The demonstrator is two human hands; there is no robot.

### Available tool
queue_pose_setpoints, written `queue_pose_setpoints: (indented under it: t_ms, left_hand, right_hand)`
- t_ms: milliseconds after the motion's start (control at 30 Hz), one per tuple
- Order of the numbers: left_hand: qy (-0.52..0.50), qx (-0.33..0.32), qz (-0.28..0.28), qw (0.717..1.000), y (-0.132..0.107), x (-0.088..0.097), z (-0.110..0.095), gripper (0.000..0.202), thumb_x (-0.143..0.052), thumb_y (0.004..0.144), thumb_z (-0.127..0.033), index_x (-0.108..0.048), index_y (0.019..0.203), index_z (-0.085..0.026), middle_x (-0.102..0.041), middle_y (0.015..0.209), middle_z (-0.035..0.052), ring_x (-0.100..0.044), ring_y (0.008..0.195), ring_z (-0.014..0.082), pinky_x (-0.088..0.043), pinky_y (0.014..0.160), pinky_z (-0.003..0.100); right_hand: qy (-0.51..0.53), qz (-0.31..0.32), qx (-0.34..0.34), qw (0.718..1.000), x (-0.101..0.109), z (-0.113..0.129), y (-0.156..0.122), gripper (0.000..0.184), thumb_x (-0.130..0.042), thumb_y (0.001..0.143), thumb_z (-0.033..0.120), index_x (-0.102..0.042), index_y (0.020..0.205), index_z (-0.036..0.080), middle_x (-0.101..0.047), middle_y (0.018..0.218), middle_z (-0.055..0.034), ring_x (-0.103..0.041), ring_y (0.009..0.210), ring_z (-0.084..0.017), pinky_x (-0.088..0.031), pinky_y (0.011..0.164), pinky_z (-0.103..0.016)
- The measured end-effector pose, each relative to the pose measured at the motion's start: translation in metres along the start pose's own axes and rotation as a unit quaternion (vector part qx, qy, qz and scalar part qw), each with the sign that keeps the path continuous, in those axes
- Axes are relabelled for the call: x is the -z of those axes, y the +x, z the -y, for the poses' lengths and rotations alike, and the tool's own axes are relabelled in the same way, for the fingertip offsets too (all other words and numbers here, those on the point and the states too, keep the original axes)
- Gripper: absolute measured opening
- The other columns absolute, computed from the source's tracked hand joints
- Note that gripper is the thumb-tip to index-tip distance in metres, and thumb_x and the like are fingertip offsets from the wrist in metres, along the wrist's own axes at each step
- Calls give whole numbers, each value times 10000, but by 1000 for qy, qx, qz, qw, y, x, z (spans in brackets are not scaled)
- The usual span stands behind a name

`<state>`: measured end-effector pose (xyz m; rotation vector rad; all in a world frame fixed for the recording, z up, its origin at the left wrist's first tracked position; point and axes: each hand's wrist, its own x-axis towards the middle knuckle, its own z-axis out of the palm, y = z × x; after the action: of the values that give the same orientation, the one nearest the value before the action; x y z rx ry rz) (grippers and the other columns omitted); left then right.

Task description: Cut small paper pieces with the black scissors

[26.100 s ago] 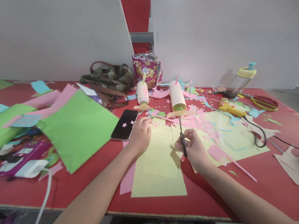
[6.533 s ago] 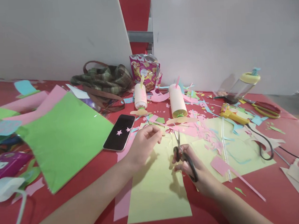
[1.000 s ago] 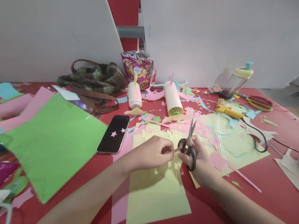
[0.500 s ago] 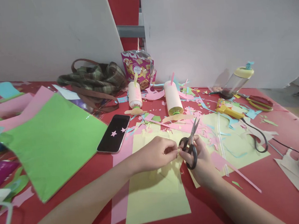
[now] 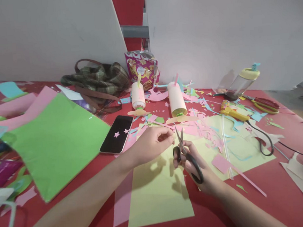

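My right hand (image 5: 195, 167) grips black-handled scissors (image 5: 186, 154), their blades slightly apart and pointing away from me. Just left of the blades, my left hand (image 5: 150, 143) is raised above the table with thumb and fingers pinched on a tiny scrap of paper that I cannot make out clearly. Under both hands lies a pale yellow paper sheet (image 5: 157, 193) on the red table (image 5: 266, 202), partly over a pink sheet (image 5: 123, 203).
A phone (image 5: 116, 134) with star cut-outs lies left of my hands, beside a large green sheet (image 5: 55, 142). Behind are two paper-wrapped bottles (image 5: 176, 99), a snack bag (image 5: 141, 68), a plaid bag (image 5: 99, 81), a yellow glue gun (image 5: 232, 111), red scissors (image 5: 265, 104) and many paper scraps.
My hands have drawn apart. The scissors swung from tilting right to pointing straight away, and my left hand lifted and moved slightly left with its pinch.
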<state>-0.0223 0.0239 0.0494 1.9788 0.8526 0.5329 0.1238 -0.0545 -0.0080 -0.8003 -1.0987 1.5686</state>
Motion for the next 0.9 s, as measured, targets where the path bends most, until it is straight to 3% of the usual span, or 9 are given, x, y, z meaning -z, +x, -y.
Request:
queue_pose_setpoints:
  t_ms: [367, 900]
  left_hand:
    - [-2, 11, 16, 1000, 0, -4, 2, 166, -367, 744, -195, -464, 619, -144, -405, 578, -45, -376, 547, 70, -303, 519, 187]
    - [-56, 12, -16, 998, -1, -14, 4, 188, -369, 763, -200, -469, 612, -150, -457, 579, -41, -425, 555, 66, -323, 514, 167]
  right_hand:
    - [-30, 8, -16, 999, 0, 0, -1, 278, -495, 726, 405, -367, 923, 255, -404, 759, -6, -422, 682, -139, -345, 624, -281]
    - [-46, 1, -14, 999, 0, 0, -1, 251, -476, 738, 406, -370, 917, 265, -408, 744, -3, -426, 654, -142, -332, 635, -289]
